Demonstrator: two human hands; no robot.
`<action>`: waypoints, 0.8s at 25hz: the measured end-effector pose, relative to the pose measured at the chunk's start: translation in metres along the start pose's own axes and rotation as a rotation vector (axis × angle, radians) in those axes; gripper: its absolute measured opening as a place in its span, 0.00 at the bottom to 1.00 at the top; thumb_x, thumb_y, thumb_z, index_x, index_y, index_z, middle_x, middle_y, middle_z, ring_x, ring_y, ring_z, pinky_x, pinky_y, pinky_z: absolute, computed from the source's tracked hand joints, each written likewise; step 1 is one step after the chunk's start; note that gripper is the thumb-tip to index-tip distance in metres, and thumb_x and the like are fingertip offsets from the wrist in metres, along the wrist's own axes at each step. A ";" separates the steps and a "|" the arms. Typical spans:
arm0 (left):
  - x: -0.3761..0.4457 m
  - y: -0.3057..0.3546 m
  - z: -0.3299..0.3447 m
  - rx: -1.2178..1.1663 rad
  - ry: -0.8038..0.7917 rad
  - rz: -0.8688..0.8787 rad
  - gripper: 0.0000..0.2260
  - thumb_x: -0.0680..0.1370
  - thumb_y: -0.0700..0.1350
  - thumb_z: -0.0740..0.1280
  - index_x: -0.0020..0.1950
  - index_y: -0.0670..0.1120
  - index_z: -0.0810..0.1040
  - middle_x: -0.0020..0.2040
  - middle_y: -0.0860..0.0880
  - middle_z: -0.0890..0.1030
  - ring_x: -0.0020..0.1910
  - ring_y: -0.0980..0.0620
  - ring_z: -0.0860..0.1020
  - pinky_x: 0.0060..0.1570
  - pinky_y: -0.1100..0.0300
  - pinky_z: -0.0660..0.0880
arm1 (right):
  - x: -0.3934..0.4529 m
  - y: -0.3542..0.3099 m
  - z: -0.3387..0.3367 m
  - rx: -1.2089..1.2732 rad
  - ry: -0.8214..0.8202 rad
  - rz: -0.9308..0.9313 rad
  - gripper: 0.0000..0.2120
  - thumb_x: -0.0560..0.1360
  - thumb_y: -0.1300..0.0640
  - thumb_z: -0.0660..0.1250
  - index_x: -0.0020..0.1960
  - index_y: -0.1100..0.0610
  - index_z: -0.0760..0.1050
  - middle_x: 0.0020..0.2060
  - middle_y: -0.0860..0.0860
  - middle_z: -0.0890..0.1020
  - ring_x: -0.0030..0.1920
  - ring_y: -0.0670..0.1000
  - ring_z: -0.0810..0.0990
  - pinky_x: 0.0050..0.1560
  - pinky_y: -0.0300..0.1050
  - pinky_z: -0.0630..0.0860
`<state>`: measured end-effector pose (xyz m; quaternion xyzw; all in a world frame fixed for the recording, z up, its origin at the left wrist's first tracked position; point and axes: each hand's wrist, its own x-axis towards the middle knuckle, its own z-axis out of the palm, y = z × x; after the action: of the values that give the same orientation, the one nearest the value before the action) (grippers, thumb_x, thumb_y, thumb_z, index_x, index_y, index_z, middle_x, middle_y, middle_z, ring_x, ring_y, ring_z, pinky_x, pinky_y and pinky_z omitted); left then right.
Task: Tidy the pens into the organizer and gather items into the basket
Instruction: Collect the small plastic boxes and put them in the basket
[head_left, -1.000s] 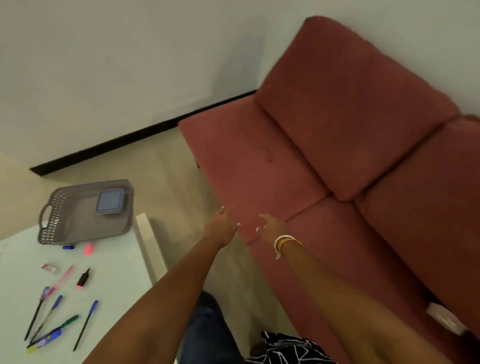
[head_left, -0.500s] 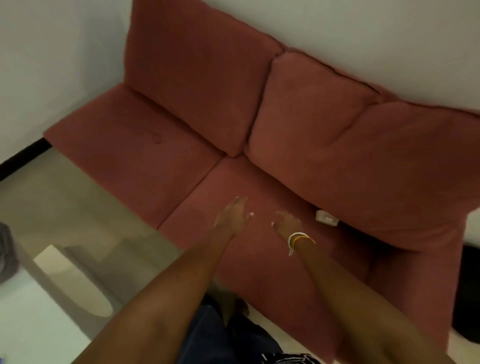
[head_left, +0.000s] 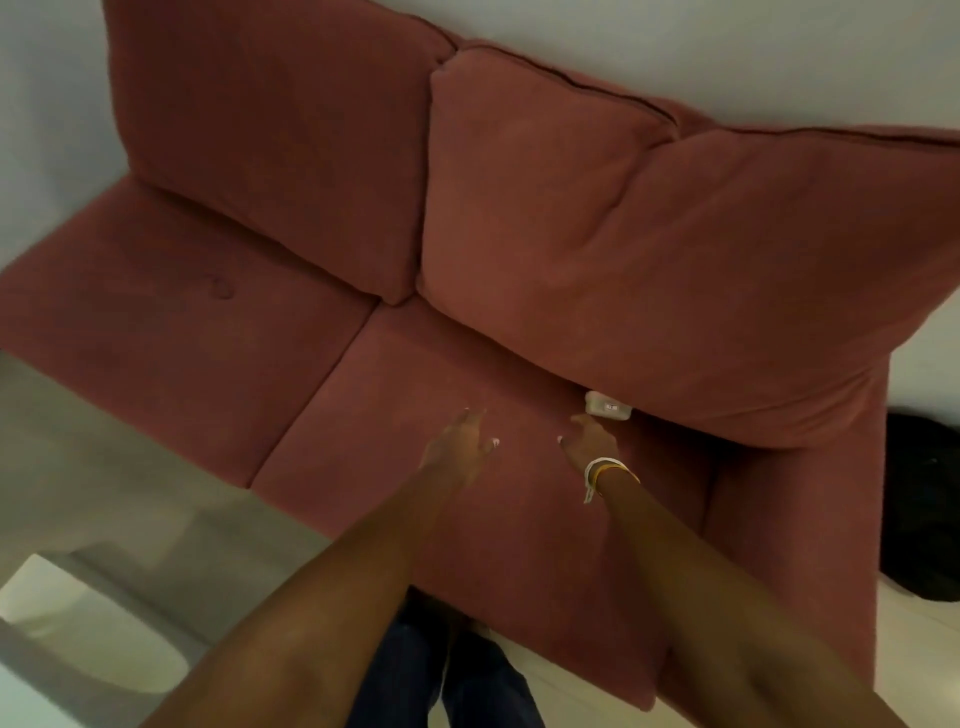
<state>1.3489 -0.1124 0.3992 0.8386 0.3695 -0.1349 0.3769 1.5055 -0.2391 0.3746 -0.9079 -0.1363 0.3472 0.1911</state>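
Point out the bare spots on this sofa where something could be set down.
The left seat cushion is bare. The right seat cushion is free between the seam and the left hand. Crowded: the right hand nears a small white box under the back cushion.

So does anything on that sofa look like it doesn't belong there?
Yes: a small white object lies on the red sofa seat, half tucked under the right back cushion. It looks stray there. The right hand reaches close to it; the left hand is empty.
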 end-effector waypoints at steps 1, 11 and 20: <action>0.006 -0.002 0.004 -0.002 0.007 0.009 0.27 0.80 0.51 0.61 0.77 0.49 0.56 0.78 0.44 0.58 0.73 0.42 0.64 0.70 0.48 0.66 | 0.006 0.004 0.005 0.020 0.000 0.012 0.23 0.77 0.56 0.65 0.71 0.56 0.68 0.67 0.57 0.75 0.68 0.60 0.72 0.66 0.45 0.67; 0.066 -0.050 0.032 -0.118 0.043 0.009 0.26 0.79 0.51 0.62 0.76 0.48 0.61 0.72 0.42 0.70 0.71 0.42 0.69 0.70 0.50 0.66 | 0.092 0.012 0.028 0.191 0.312 0.356 0.37 0.73 0.54 0.70 0.73 0.65 0.55 0.68 0.65 0.66 0.66 0.64 0.71 0.64 0.56 0.71; 0.132 -0.074 0.052 -0.185 0.099 0.085 0.24 0.80 0.48 0.63 0.75 0.44 0.64 0.72 0.43 0.71 0.72 0.45 0.68 0.69 0.59 0.61 | 0.159 0.045 0.045 0.105 0.434 0.312 0.43 0.68 0.44 0.73 0.70 0.69 0.61 0.66 0.65 0.68 0.66 0.62 0.68 0.64 0.52 0.68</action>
<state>1.3889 -0.0492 0.2581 0.8209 0.3627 -0.0424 0.4391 1.5950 -0.2075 0.2319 -0.9600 0.0678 0.1763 0.2069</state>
